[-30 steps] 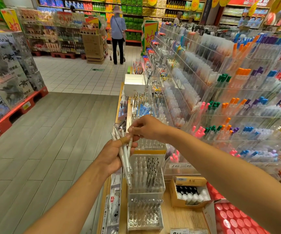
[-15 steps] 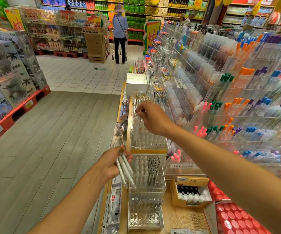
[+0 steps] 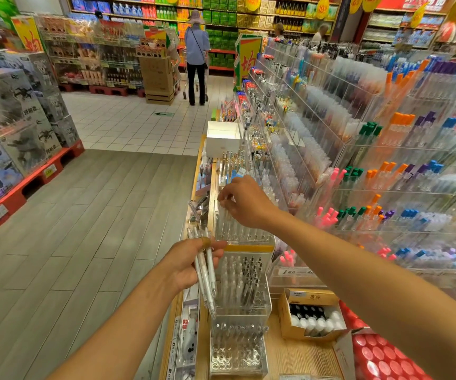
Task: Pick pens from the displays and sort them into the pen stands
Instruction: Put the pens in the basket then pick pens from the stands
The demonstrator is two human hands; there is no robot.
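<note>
My left hand (image 3: pixel 191 266) grips a bundle of white pens (image 3: pixel 206 272) that point down beside the clear stepped pen stand (image 3: pixel 242 272). My right hand (image 3: pixel 244 201) hovers over the stand's top tier (image 3: pixel 242 229) and pinches the top of a clear pen (image 3: pixel 222 212) standing in it. The middle tier holds white and black pens. Clear-topped pens fill the lowest tier (image 3: pixel 238 349).
Tilted acrylic displays (image 3: pixel 372 171) full of coloured pens rise to the right. A cardboard box of black-and-white bottles (image 3: pixel 313 316) sits right of the stand. A white box (image 3: pixel 222 138) stands farther along the shelf. The aisle floor lies left; a shopper (image 3: pixel 196 56) stands far ahead.
My right hand left the bundle in my left hand, carried one pen up to the top tier and now lowers it there. My left hand dropped slightly with the remaining pens.
</note>
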